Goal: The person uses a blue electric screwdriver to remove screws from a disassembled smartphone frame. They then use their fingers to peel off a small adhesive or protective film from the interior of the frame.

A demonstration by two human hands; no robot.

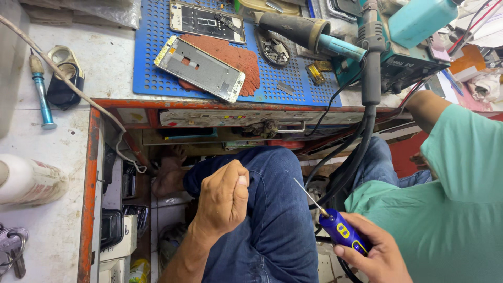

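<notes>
At the far left, a white paper-wrapped roll (29,181) lies on the grey bench beside the orange-painted bench edge (90,199). Past that edge, the left hand (224,198) rests curled into a loose fist on the blue-jeaned knee (272,209), thumb pressed on top, gripping nothing visible. Above, a bare silver phone frame (200,68) lies tilted on the blue perforated work mat (152,57), near the bench's front lip. The right hand (374,254) closes around a blue-handled precision screwdriver (340,229), its thin shaft angled up-left into the open gap between the knees.
</notes>
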